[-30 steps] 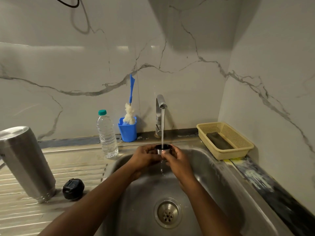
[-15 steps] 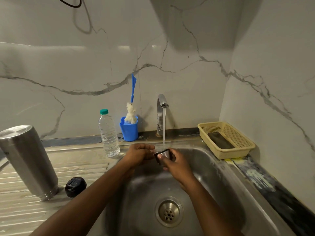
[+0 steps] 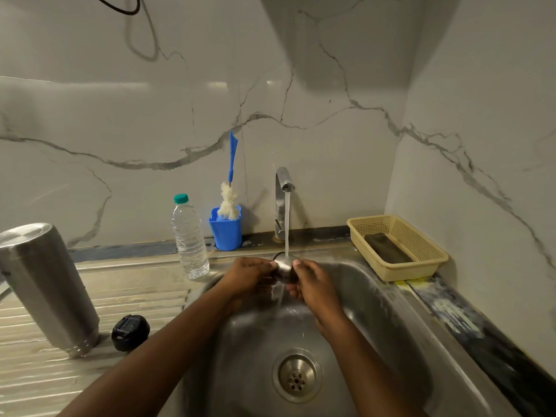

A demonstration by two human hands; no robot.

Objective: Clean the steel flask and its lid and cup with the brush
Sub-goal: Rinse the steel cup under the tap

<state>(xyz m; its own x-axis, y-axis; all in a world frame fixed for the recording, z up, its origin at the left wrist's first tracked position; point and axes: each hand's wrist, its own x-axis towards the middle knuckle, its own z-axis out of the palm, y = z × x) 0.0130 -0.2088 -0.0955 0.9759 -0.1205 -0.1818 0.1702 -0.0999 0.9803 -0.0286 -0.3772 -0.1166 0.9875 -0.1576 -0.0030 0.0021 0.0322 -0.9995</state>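
Steel flask stands on the counter, its black lid just beside it. Over the sink, the left hand and right hand both have a grip on the small steel cup, under the water. Wet, it is likely light, hard and slippery, so its sides are best to hold. Far back, the brush stands in a blue pot.
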